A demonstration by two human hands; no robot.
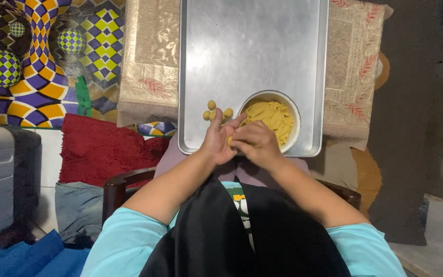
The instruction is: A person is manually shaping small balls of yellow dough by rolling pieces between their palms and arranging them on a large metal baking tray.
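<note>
At six o'clock on the flat silver metal baking tray, seen from the head camera, the left hand and right hand press together around a small yellow dough piece, likely soft, light and sticky, best pinched gently. At four o'clock, a round white bowl holds yellow dough; four small yellow dough balls sit at nine o'clock of it.

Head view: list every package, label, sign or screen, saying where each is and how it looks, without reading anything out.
Printed patch: on the dark garment at the person's chest, below the hands; a small green and yellow block with white marks, partly hidden by folds.
No packages, signs or screens show.
</note>
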